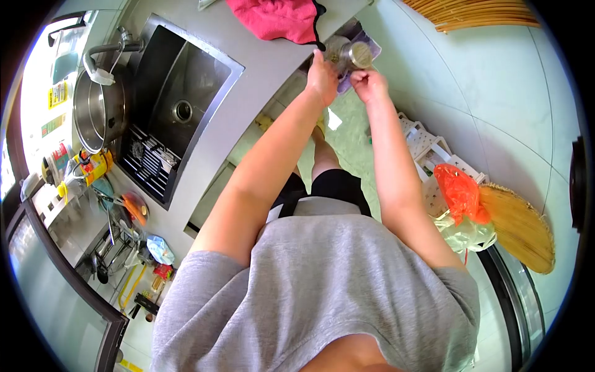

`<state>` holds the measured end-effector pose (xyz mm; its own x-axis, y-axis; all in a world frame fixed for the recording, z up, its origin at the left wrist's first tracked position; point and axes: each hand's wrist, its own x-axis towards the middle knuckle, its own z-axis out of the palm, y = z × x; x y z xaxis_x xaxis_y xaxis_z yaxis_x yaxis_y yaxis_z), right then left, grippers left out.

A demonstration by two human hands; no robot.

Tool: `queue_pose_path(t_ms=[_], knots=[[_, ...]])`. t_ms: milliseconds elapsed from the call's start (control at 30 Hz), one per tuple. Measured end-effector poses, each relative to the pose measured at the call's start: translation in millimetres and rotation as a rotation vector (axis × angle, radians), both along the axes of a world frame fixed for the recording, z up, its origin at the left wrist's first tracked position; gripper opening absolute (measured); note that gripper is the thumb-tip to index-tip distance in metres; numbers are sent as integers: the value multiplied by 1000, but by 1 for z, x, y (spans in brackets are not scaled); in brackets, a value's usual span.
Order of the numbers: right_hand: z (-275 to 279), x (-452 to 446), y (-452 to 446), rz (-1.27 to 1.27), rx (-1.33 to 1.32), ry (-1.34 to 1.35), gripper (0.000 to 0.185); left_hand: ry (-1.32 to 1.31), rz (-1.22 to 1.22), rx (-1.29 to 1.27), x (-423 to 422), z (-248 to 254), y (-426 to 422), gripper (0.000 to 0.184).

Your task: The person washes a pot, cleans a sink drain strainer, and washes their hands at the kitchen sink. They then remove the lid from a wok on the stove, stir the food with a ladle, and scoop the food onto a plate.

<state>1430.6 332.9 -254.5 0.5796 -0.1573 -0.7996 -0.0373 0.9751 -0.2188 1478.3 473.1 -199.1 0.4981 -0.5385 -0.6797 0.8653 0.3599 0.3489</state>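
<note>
A clear jar (pixel 336 52) with a perforated-looking metal lid (pixel 360 55) lies tilted at the counter's edge, over a purple container (pixel 374 44). My left hand (pixel 323 79) is closed against the jar's near side, its thumb pointing up along it; some of its fingers are hidden. Just below the lid, my right hand (pixel 370 85) has its fingers curled in close to the container's rim. What these fingers hold is too small to tell. A pink cloth (pixel 276 18) with black trim lies on the counter (pixel 263 68) left of the jar.
At left are a sink (pixel 211 74), a faucet (pixel 102 53), a large steel pot (pixel 99 115) and bottles. White crates (pixel 431 146), a red bag (pixel 458 192) and a woven tray (pixel 517 226) stand at right. A bamboo item (pixel 474 13) lies at top right.
</note>
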Motion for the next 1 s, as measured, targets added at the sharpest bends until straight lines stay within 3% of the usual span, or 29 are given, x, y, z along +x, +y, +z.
queue_pose_path(t_ms=[67, 133, 200, 267, 433, 500, 533, 600, 700, 800, 867, 1000], knots=[[5, -5, -1, -43, 68, -41, 13, 27, 68, 157, -3, -7, 4, 91], [1, -2, -4, -88, 127, -113, 12, -5, 14, 33, -3, 14, 6, 92], [1, -15, 4, 107, -225, 122, 9, -37, -115, -52, -9, 21, 2, 93], [15, -8, -1, 92, -267, 78, 8, -37, -81, 137, -6, 14, 3, 89], [77, -12, 9, 295, -988, -31, 19, -382, -117, 300, -11, 59, 74, 72], [101, -14, 22, 483, -1336, -60, 22, -576, 60, 472, -13, 78, 119, 62], [112, -12, 32, 498, -1342, -75, 22, -729, 193, 610, -12, 80, 145, 44], [137, -4, 61, 620, -2105, -396, 15, -906, 379, 881, -11, 64, 210, 32], [161, 10, 117, 688, -2089, -630, 14, -1040, 389, 1512, -24, 58, 309, 25], [163, 29, 170, 771, -2032, -873, 19, -1093, 309, 1919, -53, 43, 395, 28], [164, 43, 208, 887, -1990, -1019, 20, -1086, 239, 2046, -75, 32, 439, 32], [152, 70, 281, 1056, -1984, -1227, 17, -1050, 232, 2056, -112, 12, 489, 33]])
